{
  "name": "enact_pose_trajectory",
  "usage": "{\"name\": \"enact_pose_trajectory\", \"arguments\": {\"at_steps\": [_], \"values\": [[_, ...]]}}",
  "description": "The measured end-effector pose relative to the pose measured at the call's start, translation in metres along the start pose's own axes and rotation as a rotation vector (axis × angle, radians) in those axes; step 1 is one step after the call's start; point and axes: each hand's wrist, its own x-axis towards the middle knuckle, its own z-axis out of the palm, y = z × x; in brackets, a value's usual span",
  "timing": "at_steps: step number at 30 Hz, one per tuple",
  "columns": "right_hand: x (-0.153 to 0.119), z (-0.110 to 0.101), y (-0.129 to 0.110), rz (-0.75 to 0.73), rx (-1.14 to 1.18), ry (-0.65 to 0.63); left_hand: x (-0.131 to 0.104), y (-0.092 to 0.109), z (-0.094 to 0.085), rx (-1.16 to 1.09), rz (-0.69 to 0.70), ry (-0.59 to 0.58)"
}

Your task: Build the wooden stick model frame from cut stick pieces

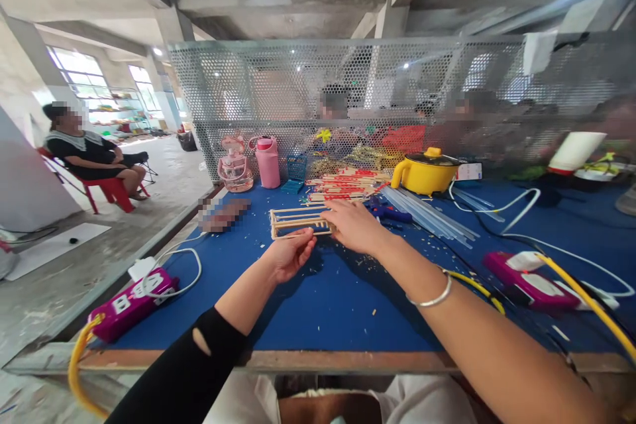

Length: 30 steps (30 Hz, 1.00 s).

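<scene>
Two bare hands are holding an open frame of thin wooden sticks over a blue tabletop. The stick frame is lying ahead of the person, roughly central, with its long axis running from left to right, approximately along the table's near edge. The left hand is approaching it from the near side, and its thumb and fingertips are pinching the near, lower rail toward the right. The right hand is reaching over from the right, its bent fingers gripping and partly hiding the right end. Both hands are thus touching the right half, while the left end is projecting free, away from the fingers; of the two, the right hand is sitting nearer the covered end. Whether the frame is resting on the blue tabletop or hanging just above it cannot be told from this angle. Beyond the frame, a heap of loose red-marked sticks is spreading; a blue glue gun and clear rods are lying to the right, just past the right hand.
</scene>
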Motion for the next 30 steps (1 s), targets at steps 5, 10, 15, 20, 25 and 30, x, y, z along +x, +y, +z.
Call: {"name": "enact_pose_trajectory", "arguments": {"at_steps": [5,10,15,20,25,30], "values": [[0.010,-0.005,0.002,0.096,0.185,0.074,-0.010,-0.007,-0.006,0.110,-0.005,-0.036],[0.013,0.007,0.000,0.374,0.568,0.287,-0.016,-0.007,-0.006,0.228,0.182,-0.018],[0.016,0.027,-0.019,0.594,1.074,0.276,-0.018,0.002,0.004,0.346,0.622,0.043],[0.015,0.050,-0.045,0.732,1.383,0.184,-0.007,0.000,0.007,0.954,1.063,-0.072],[0.010,0.058,-0.067,0.803,1.470,0.132,0.021,0.009,-0.010,1.027,0.997,0.002],[-0.024,0.033,-0.076,0.707,1.362,0.015,0.037,0.036,-0.034,1.040,0.945,-0.007]]}}
